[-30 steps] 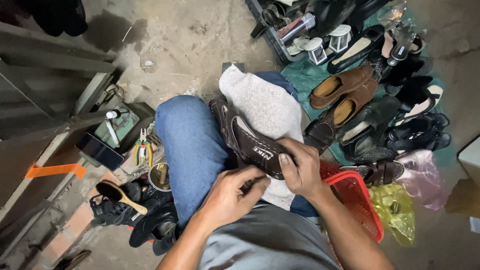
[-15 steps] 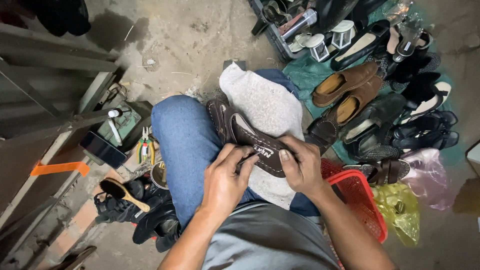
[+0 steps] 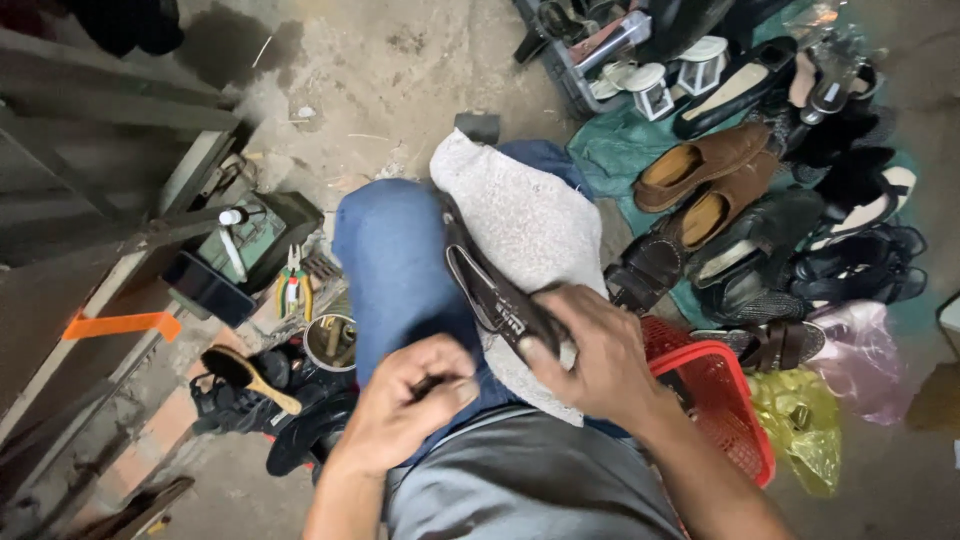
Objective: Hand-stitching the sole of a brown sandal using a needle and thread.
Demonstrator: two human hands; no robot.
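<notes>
You sit in a shoe-repair workshop: worn brown leather shoes (image 3: 700, 165) and black sandals (image 3: 860, 262) crowd the bare concrete floor (image 3: 380, 90) beside yellow-handled pliers (image 3: 292, 290).

2 brown shoes (image 3: 700, 178), 1 red basket (image 3: 722, 402)

a red basket (image 3: 722, 400) stands beside brown shoes (image 3: 700, 175), black sandals (image 3: 850, 265), a yellow bag (image 3: 800, 425), pliers (image 3: 292, 290) and a wooden brush (image 3: 250, 378).
</notes>
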